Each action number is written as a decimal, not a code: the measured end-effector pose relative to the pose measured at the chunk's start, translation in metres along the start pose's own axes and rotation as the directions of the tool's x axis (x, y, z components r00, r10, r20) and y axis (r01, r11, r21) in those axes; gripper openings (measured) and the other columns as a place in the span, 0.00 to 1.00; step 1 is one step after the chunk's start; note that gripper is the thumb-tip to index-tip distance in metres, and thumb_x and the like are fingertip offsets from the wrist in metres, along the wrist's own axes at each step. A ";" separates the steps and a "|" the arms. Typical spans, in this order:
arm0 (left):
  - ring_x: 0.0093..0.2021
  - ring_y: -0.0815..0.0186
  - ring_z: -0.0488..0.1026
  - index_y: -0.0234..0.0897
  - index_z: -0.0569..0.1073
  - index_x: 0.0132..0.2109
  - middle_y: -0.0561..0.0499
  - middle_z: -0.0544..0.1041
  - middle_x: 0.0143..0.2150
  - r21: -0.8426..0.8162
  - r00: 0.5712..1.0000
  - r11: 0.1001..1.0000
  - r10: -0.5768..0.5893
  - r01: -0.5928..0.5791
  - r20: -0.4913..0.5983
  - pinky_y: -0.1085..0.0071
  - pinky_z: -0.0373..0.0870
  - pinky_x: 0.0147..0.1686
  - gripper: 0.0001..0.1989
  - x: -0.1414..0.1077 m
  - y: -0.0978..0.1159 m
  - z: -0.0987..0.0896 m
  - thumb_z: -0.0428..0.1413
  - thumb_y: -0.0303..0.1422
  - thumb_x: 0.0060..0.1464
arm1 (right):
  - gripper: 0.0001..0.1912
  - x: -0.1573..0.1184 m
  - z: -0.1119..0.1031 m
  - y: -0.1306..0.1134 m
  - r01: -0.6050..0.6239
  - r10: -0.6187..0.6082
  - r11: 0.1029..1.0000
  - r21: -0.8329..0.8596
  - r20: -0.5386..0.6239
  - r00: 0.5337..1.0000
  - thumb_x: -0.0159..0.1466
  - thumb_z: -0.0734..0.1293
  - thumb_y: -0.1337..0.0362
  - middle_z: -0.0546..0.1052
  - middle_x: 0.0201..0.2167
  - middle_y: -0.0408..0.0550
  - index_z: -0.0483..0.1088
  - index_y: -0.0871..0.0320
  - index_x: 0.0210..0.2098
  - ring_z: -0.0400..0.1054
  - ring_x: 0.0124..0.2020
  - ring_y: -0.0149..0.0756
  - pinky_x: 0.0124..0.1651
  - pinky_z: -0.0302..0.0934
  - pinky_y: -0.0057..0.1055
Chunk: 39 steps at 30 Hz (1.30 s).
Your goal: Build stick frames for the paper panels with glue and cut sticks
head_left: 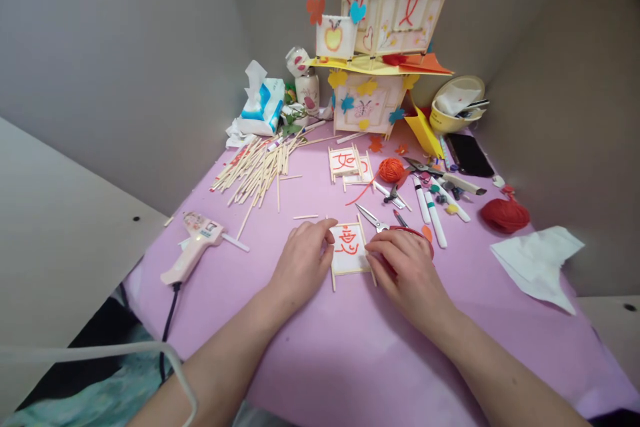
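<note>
1. The small framed panel, white with a red character and pale sticks along its edges, lies on the purple desk between the two hands.
2. The left hand touches the panel's left edge, its thumb and index finger apart.
3. The right hand has its fingertips close together at the panel's right edge; whether they pinch the stick, I cannot tell.
4. Scissors with red handles lie just beyond the right hand, which partly covers them.
5. Beyond the framed panel sit two similar panels, overlapping, with an orange yarn ball just to their right.
6. A glue gun lies left of the left hand; a pile of wooden sticks is farther back.
7. Markers and a red yarn bundle lie on the right side, near a crumpled white tissue.
8. A decorated paper lantern stands at the back.
</note>
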<state>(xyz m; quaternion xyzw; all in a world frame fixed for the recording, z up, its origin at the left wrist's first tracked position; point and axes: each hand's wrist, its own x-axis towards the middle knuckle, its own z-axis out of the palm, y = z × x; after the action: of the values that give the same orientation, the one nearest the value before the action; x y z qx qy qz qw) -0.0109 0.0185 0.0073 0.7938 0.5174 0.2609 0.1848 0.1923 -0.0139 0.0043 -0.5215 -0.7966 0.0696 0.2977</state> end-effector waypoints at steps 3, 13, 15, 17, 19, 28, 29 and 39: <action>0.43 0.62 0.69 0.41 0.64 0.53 0.51 0.75 0.38 -0.061 0.999 0.998 -0.028 0.026 -0.037 0.64 0.63 0.45 0.20 0.001 -0.003 0.001 0.53 0.25 0.52 | 0.06 0.009 0.000 -0.002 -0.012 0.011 1.000 0.008 0.049 0.999 0.64 0.61 0.65 0.73 0.39 0.48 0.70 0.54 0.39 0.64 0.44 0.39 0.47 0.50 0.38; 0.48 0.59 0.66 0.43 0.63 0.55 0.53 0.76 0.40 -0.061 0.994 0.996 -0.054 0.060 0.097 0.61 0.57 0.46 0.25 0.001 0.007 -0.001 0.53 0.24 0.49 | 0.04 0.037 0.011 -0.017 -0.063 0.061 0.998 0.001 0.235 0.970 0.62 0.64 0.66 0.72 0.37 0.46 0.71 0.55 0.34 0.62 0.43 0.39 0.43 0.47 0.35; 0.47 0.59 0.66 0.42 0.62 0.55 0.52 0.75 0.39 -0.048 0.992 0.997 -0.062 0.067 0.111 0.61 0.57 0.45 0.25 0.002 0.009 -0.002 0.52 0.23 0.49 | 0.03 0.036 0.015 -0.019 -0.072 0.072 0.997 -0.010 0.234 0.970 0.61 0.65 0.67 0.71 0.37 0.46 0.71 0.55 0.33 0.61 0.43 0.39 0.43 0.47 0.35; 0.47 0.60 0.65 0.42 0.61 0.55 0.53 0.75 0.39 -0.036 0.990 0.997 -0.063 0.068 0.125 0.61 0.56 0.45 0.26 0.003 0.009 -0.001 0.52 0.22 0.49 | 0.02 0.036 0.017 -0.019 -0.082 0.083 0.997 -0.016 0.231 0.969 0.60 0.65 0.68 0.71 0.36 0.45 0.71 0.55 0.33 0.61 0.43 0.38 0.43 0.47 0.35; 0.46 0.60 0.65 0.43 0.61 0.56 0.54 0.75 0.38 -0.027 0.989 0.997 -0.065 0.070 0.133 0.62 0.56 0.45 0.26 0.004 0.009 -0.001 0.52 0.22 0.49 | 0.02 0.036 0.019 -0.019 -0.088 0.089 0.996 -0.017 0.227 0.970 0.60 0.66 0.68 0.70 0.36 0.45 0.70 0.55 0.33 0.60 0.43 0.38 0.43 0.47 0.35; 0.46 0.59 0.65 0.39 0.60 0.56 0.51 0.75 0.40 0.013 0.987 0.997 -0.082 0.081 0.141 0.61 0.57 0.46 0.21 0.006 0.011 0.002 0.51 0.24 0.55 | 0.02 0.033 0.025 -0.018 -0.083 0.090 0.995 -0.051 0.166 0.982 0.60 0.66 0.66 0.70 0.36 0.46 0.71 0.56 0.32 0.60 0.42 0.38 0.43 0.47 0.36; 0.47 0.59 0.64 0.38 0.60 0.56 0.51 0.75 0.41 0.017 0.987 0.997 -0.080 0.078 0.139 0.60 0.57 0.47 0.21 0.006 0.011 0.001 0.51 0.25 0.56 | 0.02 0.033 0.025 -0.018 -0.085 0.093 0.995 -0.054 0.152 0.984 0.60 0.66 0.66 0.71 0.36 0.45 0.71 0.55 0.32 0.60 0.42 0.38 0.43 0.46 0.37; 0.46 0.60 0.64 0.40 0.62 0.53 0.52 0.74 0.41 0.027 0.992 0.998 -0.052 0.049 0.112 0.60 0.57 0.46 0.16 0.006 0.009 0.002 0.50 0.26 0.57 | 0.03 0.031 0.031 -0.018 -0.081 0.087 0.995 -0.056 0.111 0.990 0.60 0.66 0.66 0.72 0.35 0.44 0.71 0.55 0.30 0.60 0.41 0.38 0.43 0.45 0.38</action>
<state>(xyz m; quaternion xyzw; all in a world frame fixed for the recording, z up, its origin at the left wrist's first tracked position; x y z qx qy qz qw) -0.0009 0.0202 0.0118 0.7961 0.5292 0.2045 0.2107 0.1527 0.0113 -0.0015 -0.5572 -0.7912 0.0908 0.2352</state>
